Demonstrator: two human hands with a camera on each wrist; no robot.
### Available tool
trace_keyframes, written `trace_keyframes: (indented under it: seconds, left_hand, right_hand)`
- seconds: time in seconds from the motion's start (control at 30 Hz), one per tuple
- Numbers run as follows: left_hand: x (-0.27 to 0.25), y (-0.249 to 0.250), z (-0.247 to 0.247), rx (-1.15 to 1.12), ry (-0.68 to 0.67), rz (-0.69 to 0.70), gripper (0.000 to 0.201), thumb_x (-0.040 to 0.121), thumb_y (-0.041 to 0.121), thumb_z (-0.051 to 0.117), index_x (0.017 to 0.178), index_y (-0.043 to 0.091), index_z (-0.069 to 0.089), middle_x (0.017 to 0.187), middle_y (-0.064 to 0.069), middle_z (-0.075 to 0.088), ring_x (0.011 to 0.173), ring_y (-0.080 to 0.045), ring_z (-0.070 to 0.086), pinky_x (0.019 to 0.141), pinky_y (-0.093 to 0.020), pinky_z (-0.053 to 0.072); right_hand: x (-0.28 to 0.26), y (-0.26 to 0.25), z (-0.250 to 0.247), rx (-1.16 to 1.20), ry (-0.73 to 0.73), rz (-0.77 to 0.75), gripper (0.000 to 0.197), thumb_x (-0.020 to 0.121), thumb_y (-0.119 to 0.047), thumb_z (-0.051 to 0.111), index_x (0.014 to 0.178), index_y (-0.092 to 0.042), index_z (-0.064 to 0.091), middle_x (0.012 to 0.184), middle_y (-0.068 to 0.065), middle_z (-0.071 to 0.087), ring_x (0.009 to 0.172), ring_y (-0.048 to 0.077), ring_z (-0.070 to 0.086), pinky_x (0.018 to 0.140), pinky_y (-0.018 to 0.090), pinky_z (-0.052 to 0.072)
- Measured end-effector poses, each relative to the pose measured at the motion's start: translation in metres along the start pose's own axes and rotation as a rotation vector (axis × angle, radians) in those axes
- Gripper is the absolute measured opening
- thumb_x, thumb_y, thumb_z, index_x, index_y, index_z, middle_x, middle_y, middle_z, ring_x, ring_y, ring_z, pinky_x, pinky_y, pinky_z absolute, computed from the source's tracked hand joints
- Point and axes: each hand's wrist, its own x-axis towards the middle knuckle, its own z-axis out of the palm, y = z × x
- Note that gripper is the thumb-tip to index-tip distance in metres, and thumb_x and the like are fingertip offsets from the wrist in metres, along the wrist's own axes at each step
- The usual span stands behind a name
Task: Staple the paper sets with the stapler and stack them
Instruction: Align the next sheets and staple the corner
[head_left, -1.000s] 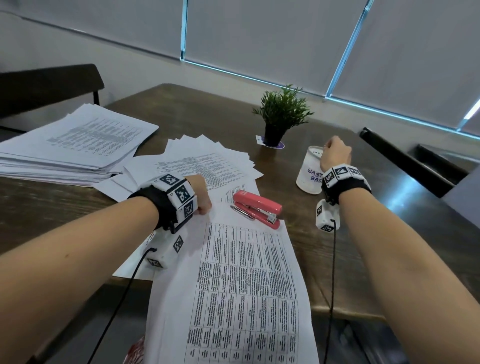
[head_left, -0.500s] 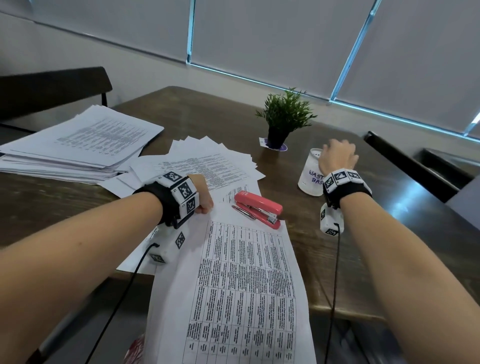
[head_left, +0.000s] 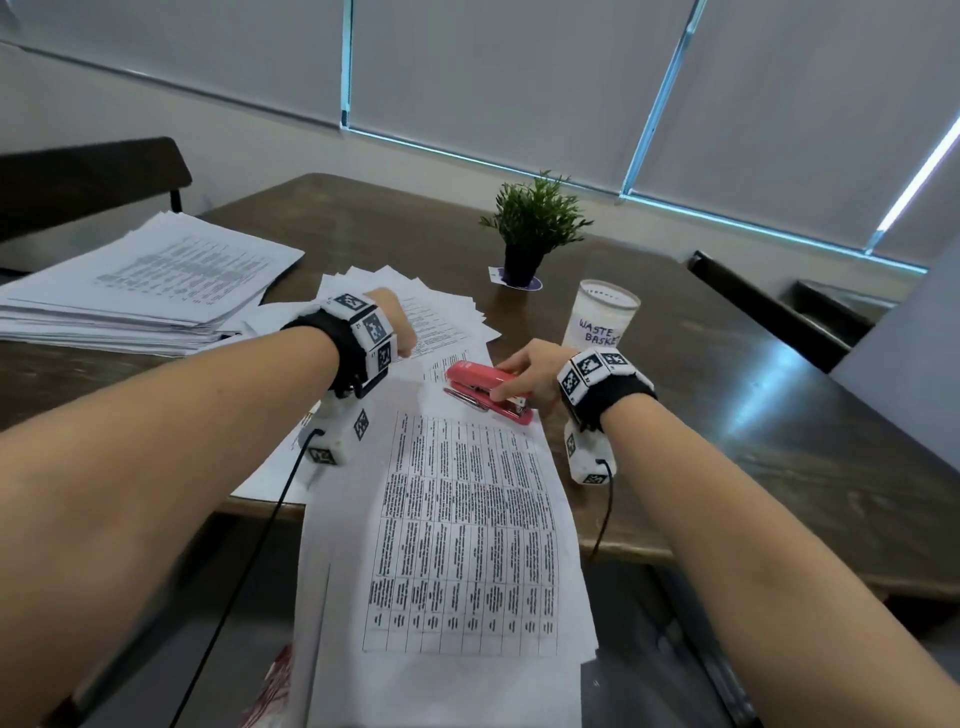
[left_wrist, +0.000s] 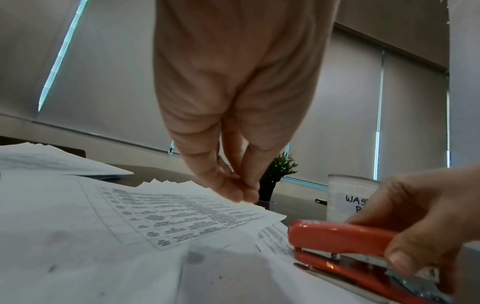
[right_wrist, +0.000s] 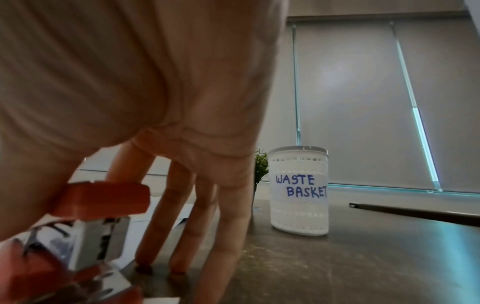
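The right hand (head_left: 527, 382) has left the waste basket (head_left: 602, 317) and now holds the red stapler (head_left: 480, 387); the left hand (left_wrist: 233, 181) pinches the paper set (head_left: 467, 519) corner at ten o'clock, ready for stapling.

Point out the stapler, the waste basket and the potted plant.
stapler (head_left: 475, 375): head view, on its red top arm.
waste basket (right_wrist: 298, 214): right wrist view, on its white wall.
potted plant (head_left: 535, 215): head view, on its green leaves.

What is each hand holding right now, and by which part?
The right hand grips the red stapler at its rear, hinge end. The left hand pinches a sheet's far edge.
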Motion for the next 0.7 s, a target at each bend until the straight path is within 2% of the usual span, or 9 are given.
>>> trace_keyframes:
  seconds: [0.07,0.13,0.2,0.27,0.37,0.43,0.53,0.63,0.7]
  left_hand:
    - [-0.006,0.005,-0.006,-0.096,0.046,0.016,0.018,0.083,0.011,0.066,0.098,0.004,0.074,0.097,-0.009,0.074,0.094,-0.026,0.070,0.089,-0.039,0.056]
    - [-0.012,0.009,-0.007,-0.195,0.084,0.057,0.010,0.080,0.008,0.068,0.079,0.015,0.075,0.077,0.002,0.074,0.083,-0.018,0.071,0.086,-0.036,0.058]
    - [-0.020,0.018,-0.008,-0.256,0.135,0.091,0.018,0.080,0.009,0.068,0.067,0.021,0.071,0.063,0.009,0.069,0.075,-0.012,0.070,0.083,-0.032,0.058]
    - [-0.024,0.026,-0.005,-0.307,0.171,0.163,0.019,0.081,0.011,0.068,0.068,0.024,0.070,0.066,0.008,0.069,0.078,-0.012,0.071,0.080,-0.029,0.058]
    - [-0.025,0.041,0.001,-0.358,0.213,0.266,0.016,0.081,0.013,0.072,0.072,0.026,0.072,0.071,0.007,0.071,0.075,-0.009,0.070,0.076,-0.025,0.058]
    - [-0.018,0.050,0.008,-0.363,0.217,0.298,0.013,0.082,0.014,0.072,0.077,0.026,0.074,0.075,0.005,0.072,0.073,-0.007,0.068,0.074,-0.023,0.056]
    - [0.000,0.062,0.026,-0.334,0.218,0.309,0.008,0.084,0.014,0.071,0.085,0.021,0.076,0.078,0.003,0.071,0.075,-0.007,0.065,0.073,-0.019,0.050]
    - [0.023,0.066,0.047,-0.298,0.184,0.286,0.008,0.083,0.014,0.071,0.083,0.021,0.075,0.077,0.002,0.069,0.077,-0.008,0.064,0.077,-0.019,0.048]
    - [0.036,0.074,0.051,-0.293,0.158,0.266,0.008,0.083,0.015,0.071,0.085,0.021,0.075,0.072,0.005,0.068,0.072,-0.004,0.063,0.076,-0.018,0.048]
  right_hand:
    - [-0.003,-0.004,0.002,-0.016,0.025,0.015,0.039,0.084,-0.037,0.073,0.122,-0.028,0.068,0.101,-0.006,0.071,0.078,0.009,0.059,0.061,0.020,0.041]
    - [-0.006,-0.007,0.005,-0.035,0.048,0.031,0.041,0.085,-0.038,0.072,0.124,-0.028,0.066,0.099,-0.006,0.069,0.074,0.008,0.057,0.058,0.020,0.040]
    - [-0.010,-0.010,0.007,-0.048,0.067,0.047,0.041,0.085,-0.039,0.071,0.125,-0.030,0.066,0.098,-0.007,0.068,0.074,0.008,0.056,0.060,0.021,0.040]
    - [-0.012,-0.012,0.008,-0.045,0.080,0.062,0.041,0.085,-0.039,0.071,0.125,-0.031,0.066,0.095,-0.007,0.068,0.076,0.010,0.058,0.063,0.022,0.042]
    - [-0.011,-0.014,0.008,-0.026,0.097,0.073,0.037,0.083,-0.037,0.073,0.119,-0.031,0.069,0.084,-0.008,0.068,0.071,0.010,0.058,0.058,0.020,0.042]
    - [-0.008,-0.011,0.006,0.009,0.089,0.077,0.033,0.081,-0.036,0.075,0.113,-0.032,0.072,0.081,-0.007,0.069,0.069,0.010,0.057,0.057,0.020,0.042]
    - [0.002,0.000,0.002,0.101,0.026,0.043,0.027,0.076,-0.036,0.079,0.103,-0.032,0.077,0.083,-0.003,0.073,0.072,0.012,0.060,0.063,0.022,0.049]
    - [0.008,0.010,-0.002,0.170,-0.033,0.007,0.025,0.079,-0.033,0.079,0.103,-0.028,0.077,0.064,-0.011,0.068,0.052,0.000,0.055,0.048,0.014,0.044]
    - [0.012,0.015,-0.003,0.191,-0.062,-0.001,0.027,0.081,-0.030,0.077,0.108,-0.026,0.075,0.054,-0.015,0.063,0.041,-0.003,0.052,0.040,0.009,0.038]
